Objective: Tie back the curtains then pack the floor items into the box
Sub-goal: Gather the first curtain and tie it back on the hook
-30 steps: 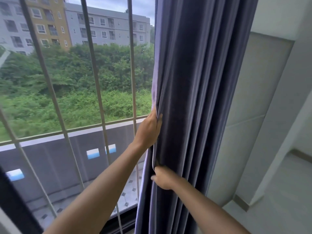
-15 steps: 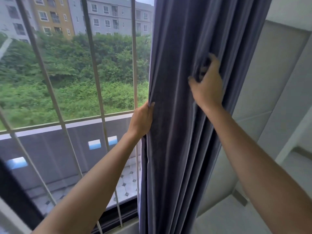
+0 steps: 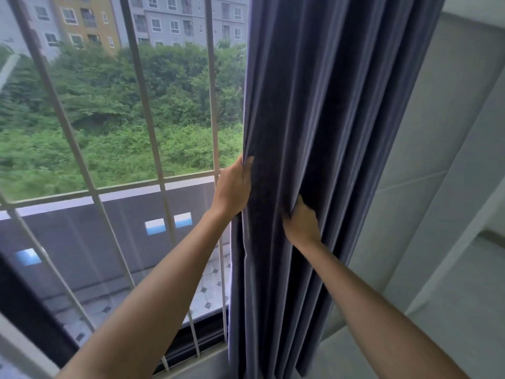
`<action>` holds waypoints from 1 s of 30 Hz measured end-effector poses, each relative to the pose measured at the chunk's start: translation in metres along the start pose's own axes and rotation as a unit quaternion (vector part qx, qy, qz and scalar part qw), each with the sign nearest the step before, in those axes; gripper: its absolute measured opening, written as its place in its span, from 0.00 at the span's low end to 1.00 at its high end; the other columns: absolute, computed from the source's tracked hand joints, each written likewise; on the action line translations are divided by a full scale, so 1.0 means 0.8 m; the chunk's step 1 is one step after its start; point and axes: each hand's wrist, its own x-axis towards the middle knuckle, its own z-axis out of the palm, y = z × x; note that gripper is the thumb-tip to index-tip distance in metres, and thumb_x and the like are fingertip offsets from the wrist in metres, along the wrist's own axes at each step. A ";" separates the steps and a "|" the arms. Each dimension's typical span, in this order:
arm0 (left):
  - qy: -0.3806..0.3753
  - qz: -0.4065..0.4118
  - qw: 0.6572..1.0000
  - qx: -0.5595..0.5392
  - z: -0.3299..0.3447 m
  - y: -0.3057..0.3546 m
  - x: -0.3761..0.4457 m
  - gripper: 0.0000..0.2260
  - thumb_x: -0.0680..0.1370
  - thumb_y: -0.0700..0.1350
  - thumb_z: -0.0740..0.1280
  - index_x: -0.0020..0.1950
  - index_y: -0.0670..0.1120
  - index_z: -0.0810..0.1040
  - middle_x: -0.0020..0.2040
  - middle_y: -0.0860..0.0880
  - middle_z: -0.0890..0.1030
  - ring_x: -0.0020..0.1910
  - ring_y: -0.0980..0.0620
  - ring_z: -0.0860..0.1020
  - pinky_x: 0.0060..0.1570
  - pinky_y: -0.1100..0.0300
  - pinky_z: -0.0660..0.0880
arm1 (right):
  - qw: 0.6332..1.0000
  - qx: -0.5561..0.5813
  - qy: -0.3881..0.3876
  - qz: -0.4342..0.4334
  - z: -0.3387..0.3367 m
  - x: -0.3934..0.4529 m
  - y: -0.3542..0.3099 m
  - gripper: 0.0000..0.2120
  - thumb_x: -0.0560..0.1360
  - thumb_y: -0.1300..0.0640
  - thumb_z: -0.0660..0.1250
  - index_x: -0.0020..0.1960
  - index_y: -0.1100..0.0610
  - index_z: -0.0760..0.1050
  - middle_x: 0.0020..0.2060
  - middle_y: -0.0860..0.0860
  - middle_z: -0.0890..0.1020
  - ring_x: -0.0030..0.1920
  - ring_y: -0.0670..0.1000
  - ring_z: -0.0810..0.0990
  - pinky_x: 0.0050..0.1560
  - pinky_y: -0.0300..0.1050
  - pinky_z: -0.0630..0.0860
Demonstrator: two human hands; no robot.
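Observation:
A dark blue-grey curtain (image 3: 328, 105) hangs bunched in folds at the right side of the window. My left hand (image 3: 233, 187) grips the curtain's left edge, thumb on the front and fingers behind the cloth. Slightly lower and to the right, my right hand (image 3: 300, 222) holds a fold in the middle of the bunch, with its fingertips tucked into the cloth. No tie-back, box or floor items are in view.
Pale window bars (image 3: 161, 184) run in front of the glass to the left of the curtain. A light grey wall (image 3: 426, 149) stands right behind the curtain on the right. A white floor (image 3: 464, 310) shows at lower right.
My right hand has dropped from high on the curtain's right folds to a middle fold near my left hand. The left hand keeps its grip on the edge.

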 end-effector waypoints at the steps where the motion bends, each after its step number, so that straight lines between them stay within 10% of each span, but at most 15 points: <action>1: 0.001 -0.003 1.000 -0.003 0.001 0.000 0.000 0.13 0.84 0.46 0.54 0.46 0.42 0.73 0.27 0.56 0.67 0.24 0.56 0.64 0.26 0.57 0.58 | 0.999 -0.031 -0.028 0.008 0.006 -0.007 0.006 0.19 0.80 0.57 0.59 0.70 0.58 0.65 0.54 0.56 0.80 0.48 0.56 0.82 0.46 0.48 0.80; 6: -0.017 -0.015 1.000 -0.021 0.009 0.016 -0.007 0.12 0.84 0.45 0.54 0.49 0.41 0.74 0.33 0.51 0.75 0.28 0.55 0.72 0.31 0.59 0.63 | 0.973 -0.190 -0.133 0.018 0.047 -0.057 0.030 0.18 0.81 0.64 0.51 0.70 0.60 0.65 0.52 0.57 0.81 0.48 0.57 0.81 0.45 0.49 0.78; 11: -0.074 0.005 0.996 -0.052 0.021 0.017 -0.010 0.22 0.84 0.50 0.51 0.74 0.41 0.63 0.70 0.44 0.71 0.70 0.48 0.68 0.68 0.54 0.64 | 0.970 -0.198 -0.141 0.007 0.068 -0.072 0.020 0.13 0.80 0.64 0.53 0.60 0.62 0.72 0.52 0.59 0.82 0.52 0.60 0.81 0.52 0.52 0.78; 23: -0.104 0.007 0.995 0.000 0.041 0.017 -0.013 0.39 0.75 0.68 0.55 0.78 0.46 0.51 0.77 0.50 0.59 0.75 0.54 0.59 0.72 0.55 0.62 | 0.973 -0.186 -0.134 -0.023 0.070 -0.085 0.003 0.11 0.80 0.65 0.52 0.56 0.61 0.73 0.49 0.59 0.82 0.50 0.62 0.80 0.43 0.47 0.71; 30: -0.076 0.030 0.997 -0.001 0.042 0.023 -0.013 0.22 0.83 0.48 0.52 0.77 0.43 0.57 0.75 0.45 0.65 0.73 0.49 0.64 0.69 0.59 0.63 | 0.947 -0.189 -0.260 -0.003 0.066 -0.094 0.006 0.06 0.79 0.63 0.56 0.54 0.59 0.71 0.52 0.59 0.80 0.51 0.62 0.79 0.42 0.47 0.71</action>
